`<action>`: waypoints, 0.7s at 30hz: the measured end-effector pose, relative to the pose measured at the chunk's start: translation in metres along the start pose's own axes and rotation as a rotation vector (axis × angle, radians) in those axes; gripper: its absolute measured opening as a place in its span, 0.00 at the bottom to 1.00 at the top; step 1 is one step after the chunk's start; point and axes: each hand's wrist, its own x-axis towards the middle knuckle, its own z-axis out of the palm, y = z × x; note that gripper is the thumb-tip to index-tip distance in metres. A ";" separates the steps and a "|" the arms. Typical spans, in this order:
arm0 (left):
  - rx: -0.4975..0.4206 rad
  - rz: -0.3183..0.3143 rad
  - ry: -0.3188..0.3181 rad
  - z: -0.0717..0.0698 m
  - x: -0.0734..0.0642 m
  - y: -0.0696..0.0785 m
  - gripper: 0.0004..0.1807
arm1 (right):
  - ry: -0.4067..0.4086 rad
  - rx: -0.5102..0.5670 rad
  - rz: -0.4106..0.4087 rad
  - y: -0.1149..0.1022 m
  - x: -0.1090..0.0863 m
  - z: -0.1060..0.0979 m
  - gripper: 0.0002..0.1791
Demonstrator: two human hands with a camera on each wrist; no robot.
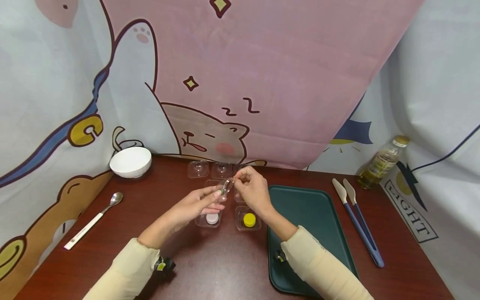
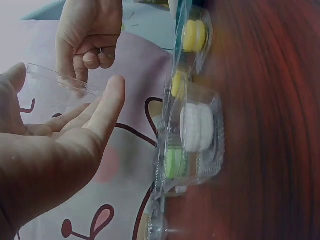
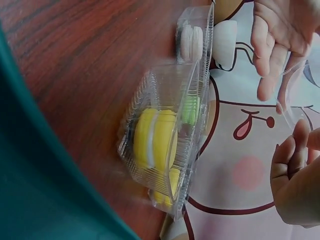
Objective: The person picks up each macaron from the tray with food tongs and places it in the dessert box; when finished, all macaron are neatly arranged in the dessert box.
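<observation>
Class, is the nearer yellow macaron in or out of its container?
In: right wrist view, walls of the clear container surround the yellow macaron.

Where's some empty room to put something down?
Bare table shows between the spoon and left sleeve, then between that sleeve and tray. The tray's visible part looks bare too. Clear boxes crowd near the left hand and right hand.

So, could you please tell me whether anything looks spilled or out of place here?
Nothing stands out: the front yellow macaron and white macaron sit in clear containers, the bottle stands capped, and no spill shows on the table.
</observation>
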 end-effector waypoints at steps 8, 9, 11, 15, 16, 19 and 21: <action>-0.025 -0.027 0.013 0.002 -0.001 -0.001 0.38 | -0.013 0.010 -0.005 0.002 -0.003 0.001 0.03; -0.005 -0.031 0.022 0.002 -0.001 -0.002 0.38 | -0.023 0.009 -0.010 0.003 -0.003 0.001 0.03; 0.049 -0.041 0.052 0.001 -0.002 -0.002 0.39 | -0.048 0.008 -0.015 0.004 -0.004 0.000 0.02; 0.183 -0.054 0.117 -0.002 -0.003 0.000 0.40 | -0.111 -0.007 -0.033 0.008 -0.003 -0.005 0.02; 0.215 -0.055 0.129 -0.004 -0.004 0.000 0.40 | -0.128 -0.005 -0.033 0.009 -0.003 -0.007 0.03; 0.356 -0.028 0.142 -0.008 -0.005 0.003 0.43 | -0.185 -0.016 -0.036 0.011 -0.002 -0.011 0.04; 0.485 0.006 0.152 -0.011 -0.006 0.005 0.44 | -0.216 -0.041 -0.037 0.012 -0.002 -0.014 0.05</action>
